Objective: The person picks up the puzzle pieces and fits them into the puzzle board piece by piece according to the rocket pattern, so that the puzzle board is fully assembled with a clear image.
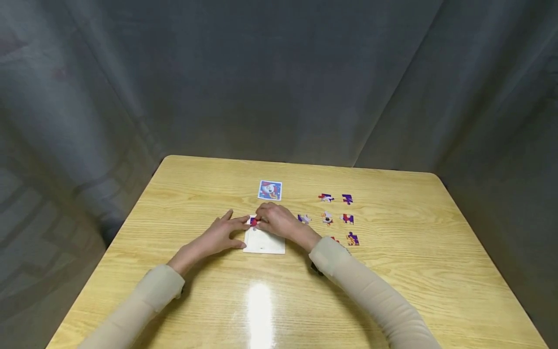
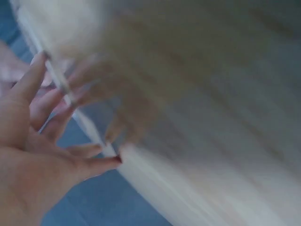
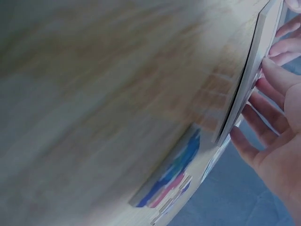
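Note:
A white square puzzle board (image 1: 266,244) lies on the table between both hands. In its upper left corner is a purple and red puzzle piece (image 1: 253,222). My right hand (image 1: 279,222) reaches over the board from the right, its bent thumb and fingertips pinching at that piece and partly hiding it. On the other side, my left hand (image 1: 220,235) is spread, with thumb and fingertips touching the board's left edge. The left wrist view shows the left hand (image 2: 51,136) with its fingers extended. In the right wrist view, the right hand's fingertips (image 3: 274,70) meet the board's edge.
Several loose puzzle pieces (image 1: 347,218) lie to the right of the board, some partly behind the right forearm. A small picture card (image 1: 270,190) lies beyond the board. Grey curtains (image 1: 270,82) hang behind the wooden table (image 1: 209,300).

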A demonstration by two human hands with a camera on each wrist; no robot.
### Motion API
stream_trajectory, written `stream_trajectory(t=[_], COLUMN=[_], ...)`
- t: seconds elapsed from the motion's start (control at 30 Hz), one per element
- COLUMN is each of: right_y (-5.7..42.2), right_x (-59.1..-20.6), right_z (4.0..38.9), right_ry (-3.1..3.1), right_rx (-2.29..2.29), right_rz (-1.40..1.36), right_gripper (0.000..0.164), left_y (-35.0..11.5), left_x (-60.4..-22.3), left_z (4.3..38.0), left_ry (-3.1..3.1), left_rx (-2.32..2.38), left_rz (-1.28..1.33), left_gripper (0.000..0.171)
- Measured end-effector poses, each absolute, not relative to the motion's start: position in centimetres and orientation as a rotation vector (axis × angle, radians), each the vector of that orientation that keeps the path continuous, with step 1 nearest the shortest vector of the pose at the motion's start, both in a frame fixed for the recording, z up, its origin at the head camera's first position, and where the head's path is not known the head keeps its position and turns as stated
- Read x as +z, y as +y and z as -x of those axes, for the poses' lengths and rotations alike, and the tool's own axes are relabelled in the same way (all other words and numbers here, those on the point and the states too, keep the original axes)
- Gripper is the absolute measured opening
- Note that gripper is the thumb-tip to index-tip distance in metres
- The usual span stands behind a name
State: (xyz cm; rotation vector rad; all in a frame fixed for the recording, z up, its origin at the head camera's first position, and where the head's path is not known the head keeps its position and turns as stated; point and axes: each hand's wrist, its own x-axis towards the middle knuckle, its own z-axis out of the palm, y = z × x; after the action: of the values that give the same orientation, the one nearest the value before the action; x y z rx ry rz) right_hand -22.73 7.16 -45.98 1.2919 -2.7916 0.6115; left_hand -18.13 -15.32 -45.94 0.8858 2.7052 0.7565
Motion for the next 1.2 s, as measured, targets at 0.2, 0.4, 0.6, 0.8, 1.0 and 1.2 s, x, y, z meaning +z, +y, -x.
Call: stream_trajectory(t=[0.2, 0.4, 0.6, 0.8, 1.0, 1.2], right_y=[7.1, 7.2, 7.1, 7.1, 7.1, 7.2], right_x=[-46.0, -45.9, -45.9, -45.9, -45.9, -46.0], right_z=[22.7, 22.6, 22.6, 22.8, 22.7, 22.5], right_ry=[-2.817, -2.852, -2.866, -2.870, -2.876, -2.875], right_rx=[0.619, 0.626, 0.618, 0.610, 0.645, 0.682], right_rz=[-1.270, -1.253, -1.246, -1.239, -1.222, -1.214], right_gripper=[0.018, 0.020, 0.022, 0.022, 0.022, 0.022], left_y=[-15.6, -15.7, -15.6, -15.4, -15.2, -15.2], left_x=[-47.4, -48.9, -49.3, -49.0, -48.9, -49.1], left_z=[17.1, 16.7, 16.8, 17.0, 17.2, 17.4], left_ry=[2.790, 2.859, 2.879, 2.864, 2.871, 2.878], left_rx=[0.735, 0.715, 0.757, 0.772, 0.773, 0.790], left_rz=[-0.923, -0.977, -0.966, -0.921, -0.942, -0.952], left_gripper=[0.057, 0.059, 0.060, 0.058, 0.053, 0.048])
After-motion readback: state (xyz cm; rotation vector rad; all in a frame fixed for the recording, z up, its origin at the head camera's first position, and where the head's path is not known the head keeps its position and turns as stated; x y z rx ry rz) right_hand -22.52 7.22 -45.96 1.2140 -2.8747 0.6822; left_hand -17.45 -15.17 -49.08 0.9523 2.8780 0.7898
